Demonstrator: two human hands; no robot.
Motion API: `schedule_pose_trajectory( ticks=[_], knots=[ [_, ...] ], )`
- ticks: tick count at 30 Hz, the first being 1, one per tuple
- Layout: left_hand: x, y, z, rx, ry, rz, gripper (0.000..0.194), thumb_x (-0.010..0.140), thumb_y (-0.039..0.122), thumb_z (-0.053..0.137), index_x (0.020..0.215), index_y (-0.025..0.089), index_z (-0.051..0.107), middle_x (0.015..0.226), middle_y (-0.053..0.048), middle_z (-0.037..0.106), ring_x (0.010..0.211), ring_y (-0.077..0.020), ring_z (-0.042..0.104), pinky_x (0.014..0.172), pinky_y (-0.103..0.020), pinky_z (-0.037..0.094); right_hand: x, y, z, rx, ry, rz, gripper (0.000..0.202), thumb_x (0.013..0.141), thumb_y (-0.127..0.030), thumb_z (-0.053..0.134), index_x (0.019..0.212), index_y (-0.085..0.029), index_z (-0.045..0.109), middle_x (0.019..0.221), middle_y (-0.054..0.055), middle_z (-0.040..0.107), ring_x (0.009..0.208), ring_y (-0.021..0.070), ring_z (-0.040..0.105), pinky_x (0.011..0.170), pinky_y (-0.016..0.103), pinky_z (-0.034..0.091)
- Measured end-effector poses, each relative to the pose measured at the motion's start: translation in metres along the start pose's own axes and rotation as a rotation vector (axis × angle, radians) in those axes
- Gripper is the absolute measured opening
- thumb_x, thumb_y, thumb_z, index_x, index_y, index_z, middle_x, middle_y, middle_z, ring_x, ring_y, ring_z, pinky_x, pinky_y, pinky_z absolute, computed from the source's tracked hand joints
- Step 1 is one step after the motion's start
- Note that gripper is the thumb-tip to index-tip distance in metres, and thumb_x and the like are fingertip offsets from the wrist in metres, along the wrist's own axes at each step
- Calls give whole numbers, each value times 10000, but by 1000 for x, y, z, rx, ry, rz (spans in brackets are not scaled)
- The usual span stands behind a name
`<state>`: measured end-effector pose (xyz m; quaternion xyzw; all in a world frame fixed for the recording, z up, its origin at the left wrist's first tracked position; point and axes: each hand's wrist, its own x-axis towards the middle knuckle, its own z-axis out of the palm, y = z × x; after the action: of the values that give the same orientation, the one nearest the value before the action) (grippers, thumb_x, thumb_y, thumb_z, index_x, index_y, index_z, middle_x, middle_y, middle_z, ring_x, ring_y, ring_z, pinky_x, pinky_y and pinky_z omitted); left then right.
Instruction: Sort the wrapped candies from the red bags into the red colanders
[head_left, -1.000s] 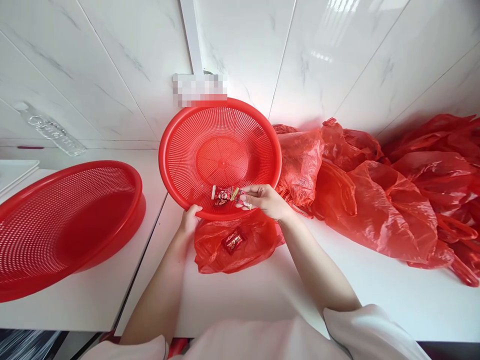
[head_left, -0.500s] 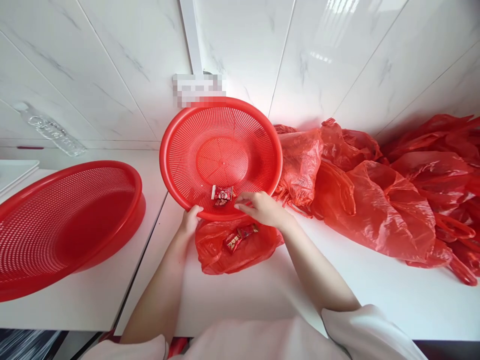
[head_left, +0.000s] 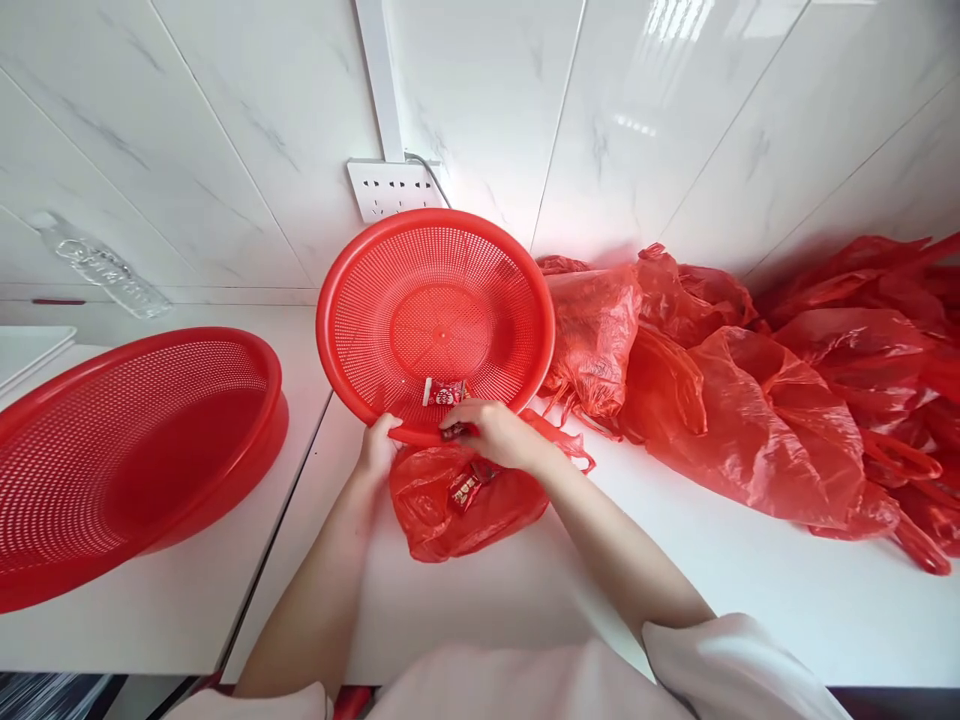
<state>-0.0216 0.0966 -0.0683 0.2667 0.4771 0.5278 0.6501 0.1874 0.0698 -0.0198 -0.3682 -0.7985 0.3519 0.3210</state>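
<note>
Now the right hand (head_left: 491, 430), empty a moment ago, pinches a dark packet (head_left: 452, 431) at the near rim of the basket (head_left: 441, 320), which the left hand (head_left: 379, 447) grips, leaving a red packet (head_left: 442, 392) inside.

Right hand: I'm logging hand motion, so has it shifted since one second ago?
Yes. Judged against the clear bottle by the wall, the right hand has moved leftward and slightly down in the picture.
</note>
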Motion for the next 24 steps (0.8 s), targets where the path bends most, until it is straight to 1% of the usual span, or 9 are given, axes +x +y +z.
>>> schedule_pose_trajectory(
  ticks=[2, 5, 7, 9, 14, 18, 20, 23, 24],
  knots=[
    [1, 0, -2, -4, -7, -27, 265, 552, 284, 594, 747, 117, 656, 717, -64, 676, 734, -259, 653, 684, -364, 528, 0, 0, -11, 265, 82, 115, 185, 849, -233, 617, 1000, -169, 703, 956, 53, 717, 882, 178, 675, 847, 311, 528],
    [2, 0, -5, -8, -13, -38, 233, 563, 288, 598, 735, 133, 628, 687, -39, 653, 725, -239, 648, 676, -339, 517, -1, 3, -24, 638, 135, 256, 334, 772, -377, 720, 1009, -143, 697, 939, 54, 730, 872, 193, 692, 828, 328, 555],
    [3, -1, -6, -9, -20, -45, 231, 566, 288, 600, 738, 136, 616, 690, -37, 648, 720, -235, 646, 668, -335, 513, -3, 4, -30, 760, 139, 291, 380, 725, -391, 765, 1003, -141, 700, 914, 46, 731, 846, 178, 696, 828, 318, 561],
    [3, -1, -6, -11, -24, -41, 229, 562, 287, 602, 735, 137, 607, 695, -39, 648, 727, -238, 647, 669, -336, 511, -4, 5, -35, 788, 144, 290, 370, 712, -384, 780, 990, -151, 707, 919, 39, 728, 827, 157, 693, 828, 301, 561],
    [4, -2, -6, -16, -27, -24, 231, 563, 280, 601, 744, 137, 603, 734, -52, 666, 800, -264, 660, 731, -361, 514, -7, 0, -42, 734, 82, 292, 350, 755, -422, 737, 960, -139, 711, 899, 50, 722, 825, 165, 688, 848, 325, 548],
    [3, -2, -6, -17, -20, -12, 233, 572, 274, 605, 753, 126, 618, 732, -51, 669, 775, -255, 656, 728, -359, 518, -14, -10, -52, 527, -7, 282, 326, 851, -438, 621, 973, -146, 702, 890, 36, 714, 814, 165, 669, 797, 297, 524],
    [2, -3, -6, -13, -19, -4, 227, 578, 270, 611, 751, 123, 620, 728, -49, 668, 753, -246, 652, 719, -355, 517, -19, -14, -58, 345, -115, 255, 282, 871, -401, 595, 968, -157, 700, 848, 19, 708, 776, 156, 650, 731, 266, 502],
    [2, -3, -6, -7, -17, 11, 226, 585, 266, 611, 762, 125, 622, 723, -42, 662, 731, -236, 645, 703, -348, 512, -24, -18, -61, 111, -340, 201, 181, 864, -263, 579, 962, -171, 701, 836, 12, 712, 755, 149, 645, 687, 242, 475],
    [2, -4, -6, -3, -16, 17, 224, 585, 264, 611, 763, 127, 621, 725, -40, 661, 726, -233, 643, 697, -345, 509, -24, -18, -60, 44, -361, 197, 164, 852, -211, 570, 946, -173, 699, 846, 15, 715, 757, 146, 648, 688, 238, 471]
  ],
)
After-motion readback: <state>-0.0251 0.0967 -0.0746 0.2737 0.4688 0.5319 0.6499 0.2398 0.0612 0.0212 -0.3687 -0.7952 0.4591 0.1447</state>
